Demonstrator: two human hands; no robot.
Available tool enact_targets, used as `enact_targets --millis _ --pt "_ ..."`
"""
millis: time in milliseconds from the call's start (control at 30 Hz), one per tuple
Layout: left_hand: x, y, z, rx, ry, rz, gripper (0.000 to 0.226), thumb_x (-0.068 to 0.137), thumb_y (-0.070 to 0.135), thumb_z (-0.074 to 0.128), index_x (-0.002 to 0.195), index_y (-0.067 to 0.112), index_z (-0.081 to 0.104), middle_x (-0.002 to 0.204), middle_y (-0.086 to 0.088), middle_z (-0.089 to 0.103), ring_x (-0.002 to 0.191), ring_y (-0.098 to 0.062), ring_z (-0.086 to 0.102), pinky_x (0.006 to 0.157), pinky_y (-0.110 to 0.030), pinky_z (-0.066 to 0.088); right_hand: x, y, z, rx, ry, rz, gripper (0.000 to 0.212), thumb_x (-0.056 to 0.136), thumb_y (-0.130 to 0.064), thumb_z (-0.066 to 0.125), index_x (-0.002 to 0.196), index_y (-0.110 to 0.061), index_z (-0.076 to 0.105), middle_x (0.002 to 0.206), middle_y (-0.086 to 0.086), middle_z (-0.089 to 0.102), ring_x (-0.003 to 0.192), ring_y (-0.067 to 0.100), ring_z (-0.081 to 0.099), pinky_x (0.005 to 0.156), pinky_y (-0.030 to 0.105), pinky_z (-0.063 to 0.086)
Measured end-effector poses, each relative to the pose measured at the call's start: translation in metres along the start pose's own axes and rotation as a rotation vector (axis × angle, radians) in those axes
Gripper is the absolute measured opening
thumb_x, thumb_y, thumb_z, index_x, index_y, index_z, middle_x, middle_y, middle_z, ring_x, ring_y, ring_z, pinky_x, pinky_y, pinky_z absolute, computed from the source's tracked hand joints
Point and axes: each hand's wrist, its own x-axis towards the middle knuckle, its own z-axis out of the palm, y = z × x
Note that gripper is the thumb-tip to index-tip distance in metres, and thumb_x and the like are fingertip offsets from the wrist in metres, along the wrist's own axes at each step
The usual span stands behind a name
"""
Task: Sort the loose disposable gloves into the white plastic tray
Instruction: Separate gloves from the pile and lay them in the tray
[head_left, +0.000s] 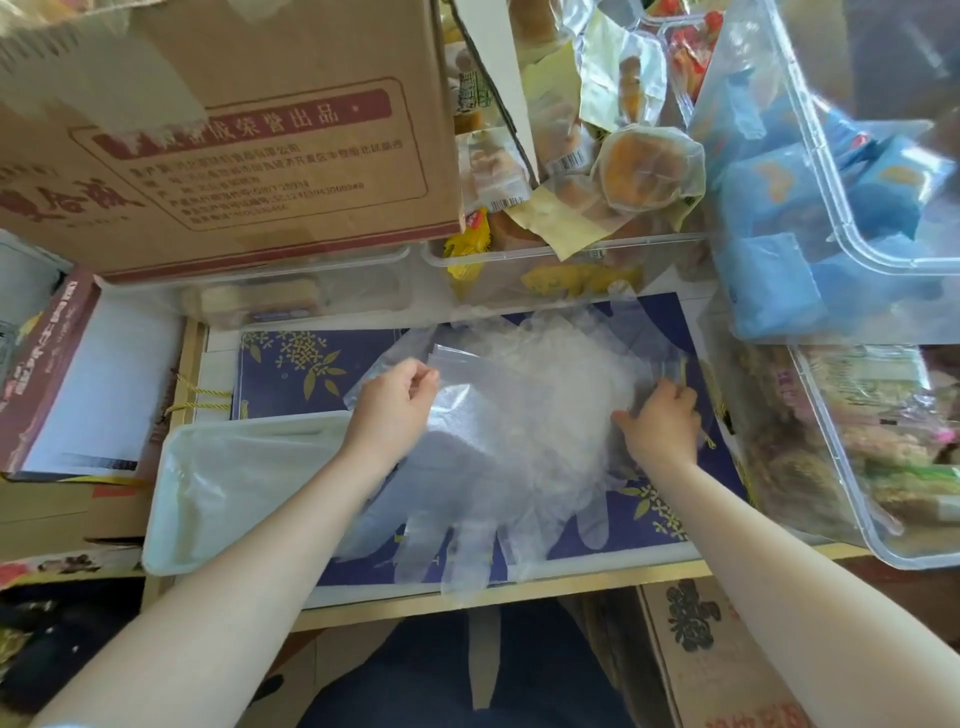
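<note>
L hand (397, 397) fingers curl, pinching edge of clear gloves pile (524, 415); R hand (660, 418) fingers curl on pile's other side. White tray (171, 499) lies just left of L fingers.

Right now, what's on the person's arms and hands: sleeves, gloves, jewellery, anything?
Nothing visible. The left hand and right hand are bare, with no gloves, rings or watch in view. Both forearms are uncovered as far as the frame shows; no sleeve edge appears. Dark blue clothing shows below, between the arms.
</note>
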Motion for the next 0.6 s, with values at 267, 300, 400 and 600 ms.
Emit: enact_targets --millis 267,300,400,600 --pt "0.001 -0.003 -0.003 0.045 -0.024 0.007 0.02 0.095 0.023 0.048 0.088 0.011 0.062 0.059 0.009 0.05 0.056 -0.002 0.044 0.052 -0.014 0.031 0.012 -0.001 -0.001 0.191 0.04 0.03 0.024 0.089 -0.02 0.056 0.109 -0.007 0.055 0.104 0.014 0.063 0.096 0.033 0.058 0.071 0.032 0.038" --pt "0.001 -0.003 -0.004 0.041 -0.021 0.008 0.019 0.095 0.023 0.049 0.086 0.012 0.061 0.059 0.009 0.05 0.056 -0.003 0.044 0.051 -0.013 0.031 0.01 0.0 -0.004 0.221 0.057 0.005 0.02 0.09 -0.024 0.054 0.104 -0.009 0.06 0.1 0.012 0.065 0.096 0.033 0.058 0.074 0.034 0.04" --pt "0.003 -0.006 -0.01 0.033 -0.019 0.012 0.018 0.095 0.024 0.049 0.083 0.015 0.059 0.058 0.005 0.05 0.055 -0.007 0.043 0.054 -0.019 0.034 0.005 0.002 -0.017 0.398 0.113 -0.08 0.03 0.097 -0.023 0.045 0.093 0.0 0.064 0.094 0.02 0.064 0.093 0.04 0.058 0.078 0.045 0.046" --pt "0.006 0.002 -0.026 0.028 0.042 0.051 0.018 0.095 0.022 0.049 0.083 0.014 0.059 0.059 0.004 0.05 0.056 -0.007 0.043 0.051 -0.009 0.032 -0.011 -0.009 -0.071 0.565 0.228 -0.282 0.022 0.094 -0.017 0.051 0.086 -0.004 0.066 0.083 0.012 0.065 0.077 0.022 0.057 0.07 0.03 0.043"
